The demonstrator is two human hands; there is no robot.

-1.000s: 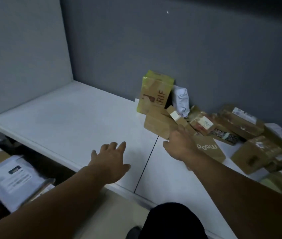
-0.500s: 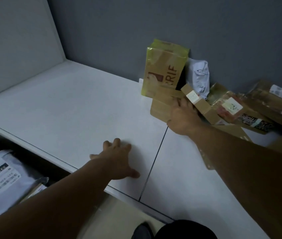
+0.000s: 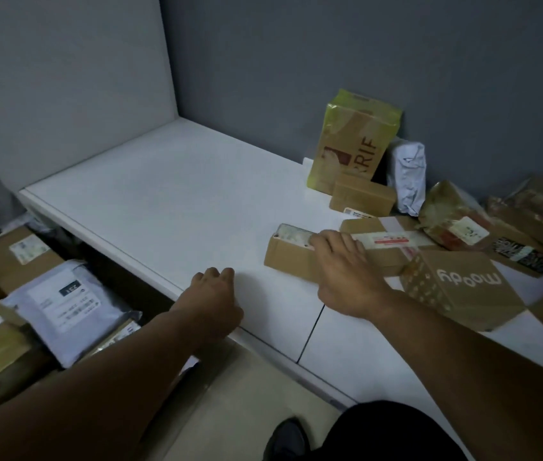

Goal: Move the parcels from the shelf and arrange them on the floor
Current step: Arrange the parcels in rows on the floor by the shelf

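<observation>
– So, is any box open enough to see inside?

– No. Every parcel around the long brown cardboard parcel [image 3: 293,257] is taped or wrapped shut, so the contents cannot be told. Behind it a tall yellow-wrapped box [image 3: 349,144] stands upright against the grey wall. A small brown carton [image 3: 363,194] lies at that box's foot, with a crumpled white plastic packet [image 3: 408,174] beside it. Just right of the long parcel sits a brown printed cardboard box [image 3: 462,287].

– And the long parcel itself?

– It lies flat on the white shelf [image 3: 163,194], directly under the right hand [image 3: 346,274]. The grip is closed on it, fingers bent over the top beside the white label and thumb down the near face.

– The other hand?

– The left hand [image 3: 211,301] rests on the shelf, nearer than the parcel and to its left, apart from it and close to the shelf's front edge. Its grip is a loose fist with the fingers curled under, holding nothing. Both forearms are stretched forward. Lower down, well left of the parcel, a grey plastic mailer bag [image 3: 64,304] lies among brown cartons [image 3: 14,257].
</observation>
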